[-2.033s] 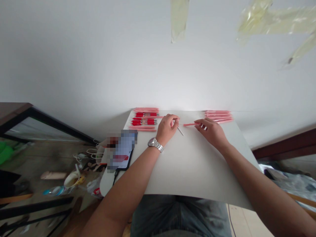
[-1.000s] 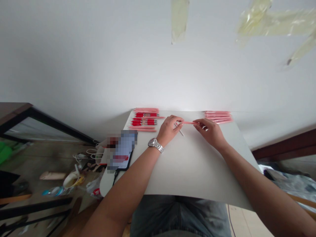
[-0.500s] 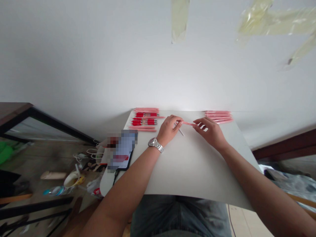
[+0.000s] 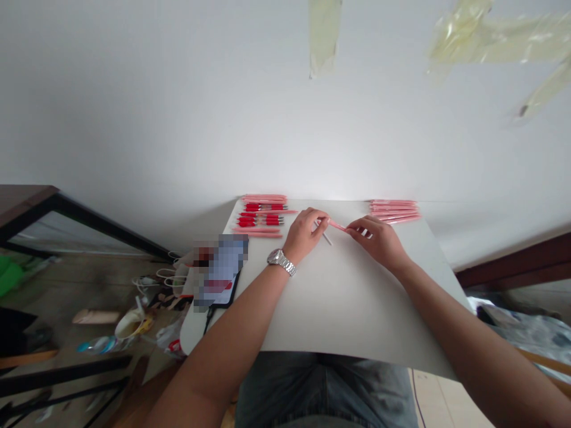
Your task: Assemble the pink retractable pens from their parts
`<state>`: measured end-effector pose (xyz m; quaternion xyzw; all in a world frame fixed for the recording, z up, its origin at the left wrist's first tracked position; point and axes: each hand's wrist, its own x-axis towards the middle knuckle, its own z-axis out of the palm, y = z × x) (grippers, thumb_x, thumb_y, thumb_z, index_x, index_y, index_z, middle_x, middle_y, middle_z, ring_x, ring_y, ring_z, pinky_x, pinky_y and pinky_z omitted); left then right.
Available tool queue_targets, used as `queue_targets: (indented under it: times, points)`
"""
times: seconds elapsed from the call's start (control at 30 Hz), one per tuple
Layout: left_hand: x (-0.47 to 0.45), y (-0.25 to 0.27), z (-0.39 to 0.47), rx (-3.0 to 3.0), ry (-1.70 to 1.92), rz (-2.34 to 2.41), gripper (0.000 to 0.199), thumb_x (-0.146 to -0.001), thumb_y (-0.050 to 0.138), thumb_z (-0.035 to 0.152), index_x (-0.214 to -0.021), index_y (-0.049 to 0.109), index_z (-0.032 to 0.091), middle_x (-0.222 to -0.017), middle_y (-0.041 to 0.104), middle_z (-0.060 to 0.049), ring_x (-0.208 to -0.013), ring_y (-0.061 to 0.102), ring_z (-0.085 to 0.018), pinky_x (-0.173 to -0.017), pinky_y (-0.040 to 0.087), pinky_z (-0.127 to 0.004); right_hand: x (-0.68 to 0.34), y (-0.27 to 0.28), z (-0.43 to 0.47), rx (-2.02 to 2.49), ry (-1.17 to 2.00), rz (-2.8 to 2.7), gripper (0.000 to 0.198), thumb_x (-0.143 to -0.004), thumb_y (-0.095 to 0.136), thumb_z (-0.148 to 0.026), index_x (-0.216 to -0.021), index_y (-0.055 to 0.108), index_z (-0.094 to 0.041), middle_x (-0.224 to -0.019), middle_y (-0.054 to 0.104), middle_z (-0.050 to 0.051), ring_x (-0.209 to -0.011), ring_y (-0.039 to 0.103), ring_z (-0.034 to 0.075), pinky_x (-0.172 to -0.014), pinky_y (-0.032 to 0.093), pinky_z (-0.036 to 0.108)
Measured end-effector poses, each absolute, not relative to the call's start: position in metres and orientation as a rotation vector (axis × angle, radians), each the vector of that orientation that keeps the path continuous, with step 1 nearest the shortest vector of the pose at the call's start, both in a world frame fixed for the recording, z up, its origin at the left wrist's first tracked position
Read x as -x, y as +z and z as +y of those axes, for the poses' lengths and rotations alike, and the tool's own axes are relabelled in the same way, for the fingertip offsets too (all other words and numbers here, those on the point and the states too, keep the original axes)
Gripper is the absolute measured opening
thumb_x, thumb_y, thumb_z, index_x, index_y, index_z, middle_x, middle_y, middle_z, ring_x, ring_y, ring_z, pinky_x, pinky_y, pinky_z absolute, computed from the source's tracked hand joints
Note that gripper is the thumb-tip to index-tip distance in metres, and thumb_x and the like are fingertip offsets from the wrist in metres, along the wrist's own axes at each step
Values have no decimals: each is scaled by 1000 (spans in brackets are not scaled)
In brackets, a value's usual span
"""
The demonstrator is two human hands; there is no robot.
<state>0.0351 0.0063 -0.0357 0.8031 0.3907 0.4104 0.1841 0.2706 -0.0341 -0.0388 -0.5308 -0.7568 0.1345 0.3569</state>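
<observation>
Between my hands, above the white table [image 4: 348, 297], a slim pink pen [image 4: 338, 226] slants down to the right. My left hand [image 4: 307, 232], with a metal watch at the wrist, pinches its left end. The fingertips of my right hand [image 4: 378, 241] close on its other end. A thin white stick [image 4: 327, 238] pokes out below my left hand; its upper part is hidden, and whether the hand holds it I cannot tell. Left of my left hand lie several red pens [image 4: 263, 220] and pink pens [image 4: 259, 235]. Beyond my right hand lies a row of pink pens [image 4: 392, 209].
A phone [image 4: 223, 273], blurred by pixelation, lies on the table's left edge with a cable attached. A white wall [image 4: 267, 119] rises behind the table. On the floor at left are a paper cup [image 4: 128, 326] and a plastic bottle [image 4: 98, 344].
My right hand has moved slightly left and down, its fingers drawn closer together on the pen. The pen tilts more steeply down to the right. My left hand has barely moved.
</observation>
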Motion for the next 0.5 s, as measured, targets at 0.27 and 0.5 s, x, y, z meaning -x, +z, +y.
queue_targets:
  times: [0.27,0.5]
  points:
    - [-31,-40,13,-2192,1270,1169,16,-103,52,28,-101,66,22,-100,71,-5,-94,66,-19,-92,52,-36,-274,-42,-32,1460,339,-1952,21,-96,62,-39,-94,75,-23,-85,72,4,-72,64,19,-67,48,32]
    - [-28,-42,17,-2119,1365,1260,12,-100,54,23,-97,66,22,-98,72,-5,-96,67,-20,-92,52,-37,-276,-43,-31,1525,340,-1955,20,-95,62,-37,-93,77,-24,-84,73,4,-72,65,19,-69,47,32]
